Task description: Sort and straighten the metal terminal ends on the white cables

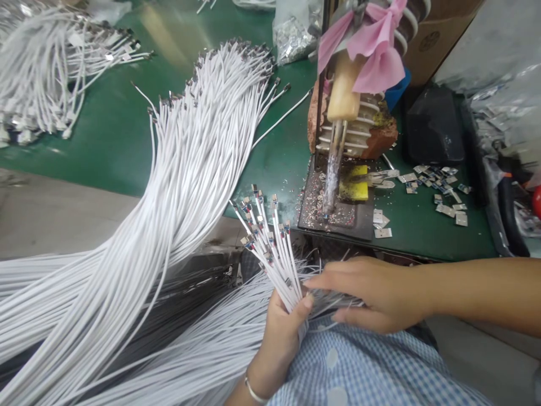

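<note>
My left hand is closed around a bunch of white cables, low in front of the bench edge. Small metal connectors with blue and red bits top these cables, fanned upward. Close beside the bunch, my right hand has its fingers stretched out and apart, its fingertips near the cables; whether they touch is unclear. More loose white cables run under both hands across the lap. A large bundle of white cables hangs over the green bench to the left, its connector ends at the back.
A soldering iron with pink cloth leans on its coil stand above a dirty tray, by a yellow sponge. Loose metal connectors lie right on the green bench. Another cable pile sits at far left.
</note>
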Motion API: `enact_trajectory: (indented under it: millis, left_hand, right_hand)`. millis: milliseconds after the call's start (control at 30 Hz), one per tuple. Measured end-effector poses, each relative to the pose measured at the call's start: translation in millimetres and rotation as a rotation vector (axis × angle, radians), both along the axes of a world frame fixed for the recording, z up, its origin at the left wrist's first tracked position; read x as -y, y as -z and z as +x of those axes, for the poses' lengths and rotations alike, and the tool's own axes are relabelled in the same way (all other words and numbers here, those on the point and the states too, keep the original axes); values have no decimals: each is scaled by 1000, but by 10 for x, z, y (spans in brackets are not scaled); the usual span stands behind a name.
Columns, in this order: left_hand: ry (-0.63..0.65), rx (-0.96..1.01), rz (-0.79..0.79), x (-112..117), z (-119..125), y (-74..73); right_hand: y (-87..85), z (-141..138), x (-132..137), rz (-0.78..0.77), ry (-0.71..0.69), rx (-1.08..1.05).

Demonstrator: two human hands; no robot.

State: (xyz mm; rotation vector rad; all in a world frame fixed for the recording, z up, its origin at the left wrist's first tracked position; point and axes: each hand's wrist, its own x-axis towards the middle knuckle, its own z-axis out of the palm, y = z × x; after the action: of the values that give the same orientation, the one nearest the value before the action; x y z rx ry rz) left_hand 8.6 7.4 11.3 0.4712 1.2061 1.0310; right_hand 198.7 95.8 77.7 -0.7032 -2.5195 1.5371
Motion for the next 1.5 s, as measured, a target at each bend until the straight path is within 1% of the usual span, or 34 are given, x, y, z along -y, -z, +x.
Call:
enact_trajectory:
  millis: [100,233,433,500,800,1033,1133,1267,1367,1500]
  left_hand:
    - [-14,-18,5,3,-1,3]
    - [-14,1,-8,0,3,-17]
    - [-88,199,-99,-37,51,-125]
    - [-110,236,-116,-49,58,-143]
    - [-117,265,-152,-53,45,-113]
    - [-97,190,-86,-32,47,-72]
    - [-44,139,-39,-3,20,-31]
    - [45,22,-8,31,-16,7]
    - [58,-26,8,29,-20,-4]
    - [71,-27,34,5,-12,-59]
  right_hand:
    - [0,-7,-3,5,-33,21]
    - [1,-16,1,17,-6,27]
    - [6,1,16,42,16,-8]
    - [9,5,16,50,27,-27]
    - [18,-2,15,32,46,-52]
    - [24,-9,5,41,58,-66]
    - [23,-3,11,38,60,-69]
    - [17,2,20,20,48,-71]
    - [12,-2,15,21,54,-73]
    - [13,-3,10,26,48,-74]
